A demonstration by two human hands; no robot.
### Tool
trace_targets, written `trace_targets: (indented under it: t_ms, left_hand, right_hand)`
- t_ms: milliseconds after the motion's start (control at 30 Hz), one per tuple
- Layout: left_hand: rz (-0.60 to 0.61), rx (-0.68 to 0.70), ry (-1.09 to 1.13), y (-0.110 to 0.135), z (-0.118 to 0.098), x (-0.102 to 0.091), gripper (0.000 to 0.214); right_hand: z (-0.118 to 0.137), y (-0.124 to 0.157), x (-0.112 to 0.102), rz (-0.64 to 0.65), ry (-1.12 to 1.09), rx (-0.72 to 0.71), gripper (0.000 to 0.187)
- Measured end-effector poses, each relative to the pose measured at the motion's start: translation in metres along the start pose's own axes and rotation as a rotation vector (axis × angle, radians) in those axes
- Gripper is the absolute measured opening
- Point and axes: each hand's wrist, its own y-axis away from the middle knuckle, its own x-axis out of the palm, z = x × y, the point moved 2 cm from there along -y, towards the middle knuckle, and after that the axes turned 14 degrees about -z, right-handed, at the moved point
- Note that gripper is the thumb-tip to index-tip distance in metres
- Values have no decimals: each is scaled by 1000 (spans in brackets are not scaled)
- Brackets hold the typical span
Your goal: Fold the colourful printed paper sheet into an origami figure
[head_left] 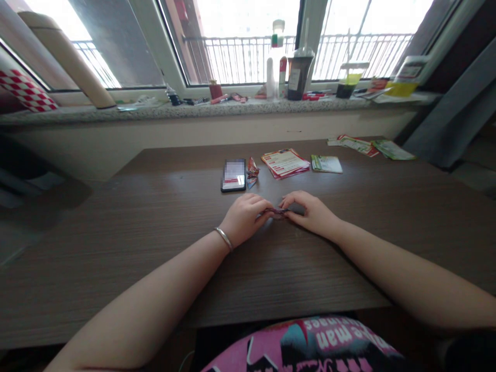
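Both my hands rest on the dark wooden table [155, 248], meeting at its middle. My left hand [245, 217], with a metal bangle on the wrist, and my right hand [310, 212] each have their fingers closed on a small folded piece of printed paper [276, 211], which lies flat on the wood between them. Only a thin strip of the paper shows between the fingertips. Just beyond my hands a phone [233, 175] lies with its screen lit, and a small folded paper shape [252, 172] stands beside it.
A stack of red and white leaflets [285, 163] and a green card [326, 164] lie farther back; more leaflets [364, 145] lie at the far right. The stone window sill [116, 111] holds bottles, a dark drink cup [298, 75] and small clutter.
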Motion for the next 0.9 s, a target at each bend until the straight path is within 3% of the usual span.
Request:
trace_targets:
  t_ms: [333,533,733,900]
  left_hand:
    - [64,145,31,0,1,4,18]
    - [140,189,18,1,4,7,20]
    - [171,169,22,3,5,5,20]
    - [188,178,26,4,3,4,21]
  right_hand:
    - [2,-1,-3,135,77,-161,11]
    - [-1,0,0,253,36,-118,16]
    - [-2,-1,0,268,-1,-146,14]
    - [-5,-1,3,248,36,-83,14]
